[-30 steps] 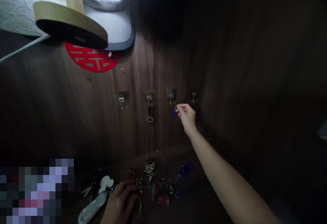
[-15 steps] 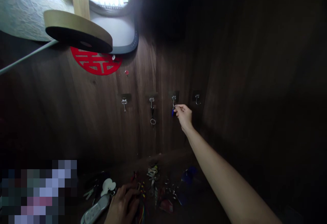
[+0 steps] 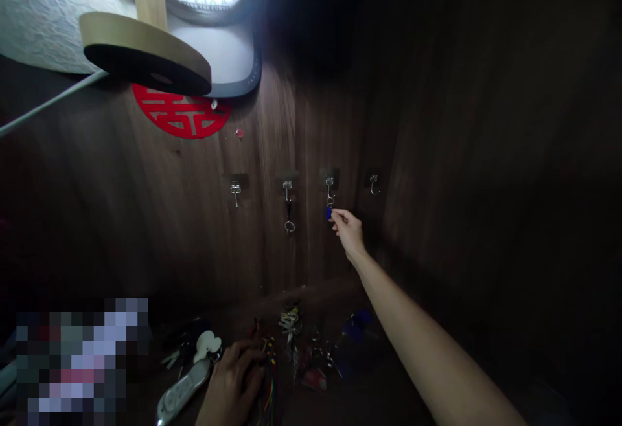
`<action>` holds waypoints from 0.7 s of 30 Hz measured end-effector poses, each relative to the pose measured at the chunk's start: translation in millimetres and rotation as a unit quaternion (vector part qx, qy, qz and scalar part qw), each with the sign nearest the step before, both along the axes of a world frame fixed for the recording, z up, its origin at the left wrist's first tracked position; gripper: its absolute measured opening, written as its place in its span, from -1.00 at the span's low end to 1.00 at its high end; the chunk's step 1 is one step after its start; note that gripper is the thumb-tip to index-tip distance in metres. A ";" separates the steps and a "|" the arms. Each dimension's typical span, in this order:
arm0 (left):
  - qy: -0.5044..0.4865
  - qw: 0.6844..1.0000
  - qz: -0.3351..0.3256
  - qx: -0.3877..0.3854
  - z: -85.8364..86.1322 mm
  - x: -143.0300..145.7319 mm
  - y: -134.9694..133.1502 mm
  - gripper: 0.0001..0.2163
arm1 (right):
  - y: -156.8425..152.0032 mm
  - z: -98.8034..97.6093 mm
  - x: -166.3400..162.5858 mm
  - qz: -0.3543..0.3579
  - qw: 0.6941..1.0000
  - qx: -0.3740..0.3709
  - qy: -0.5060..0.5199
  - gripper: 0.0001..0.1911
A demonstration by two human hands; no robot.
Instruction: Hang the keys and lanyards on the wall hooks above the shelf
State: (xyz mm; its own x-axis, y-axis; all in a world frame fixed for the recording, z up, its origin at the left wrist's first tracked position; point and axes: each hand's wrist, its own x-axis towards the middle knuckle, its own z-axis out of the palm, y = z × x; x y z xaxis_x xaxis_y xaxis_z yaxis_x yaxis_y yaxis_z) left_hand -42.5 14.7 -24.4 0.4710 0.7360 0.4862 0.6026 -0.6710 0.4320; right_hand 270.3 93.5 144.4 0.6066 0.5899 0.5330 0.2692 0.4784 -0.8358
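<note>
My right hand [image 3: 348,230] is pinching a small blue key tag [image 3: 329,213] at its edge. The tag's metal ring [image 3: 330,201] hangs on the third wall hook [image 3: 329,183] from the left. Lower down, my left hand [image 3: 236,374] lies on the dark surface with its fingers stretched out and apart. Just right of those fingers is a bundle of coloured cords [image 3: 270,374]. A grey remote-like fob [image 3: 182,390] and a white rounded tag [image 3: 208,343] are on its other side.
A black strap with a ring [image 3: 289,226] hangs from the second hook [image 3: 287,186]. Bunched keys [image 3: 290,322], a red tag [image 3: 315,378] and blue tags [image 3: 357,324] lie below. A lamp with a round base [image 3: 146,50] juts out at upper left.
My right hand has moved slightly down from the hook to the blue tag, and the ring on the hook now shows. My left hand stays in nearly the same place.
</note>
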 end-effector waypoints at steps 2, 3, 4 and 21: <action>0.002 1.000 0.001 -0.002 3.1 0.5 -1.5 -0.83 | -4.9 -8.8 0.1 0.006 1.000 -0.016 0.000 -0.69; 0.001 1.000 0.003 -0.005 5.0 0.8 -2.6 -0.84 | -7.7 -13.2 0.2 0.009 1.000 -0.024 -0.001 -0.69; 0.001 1.000 0.005 -0.009 7.1 1.1 -3.7 -0.84 | -10.6 -17.7 0.1 0.012 0.999 -0.031 -0.002 -0.69; 0.003 0.999 0.015 -0.032 17.6 2.6 -13.0 -0.82 | -77.4 -101.5 -6.3 0.068 0.985 -0.146 -0.058 -0.77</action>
State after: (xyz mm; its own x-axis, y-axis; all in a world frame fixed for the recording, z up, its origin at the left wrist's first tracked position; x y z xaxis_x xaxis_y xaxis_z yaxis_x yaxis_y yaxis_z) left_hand -39.9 1.7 -6.9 0.4515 0.7791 0.4348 0.6251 -0.6240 0.4689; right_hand 264.0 16.2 42.9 0.4560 0.7999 0.3902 0.3211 0.2610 -0.9104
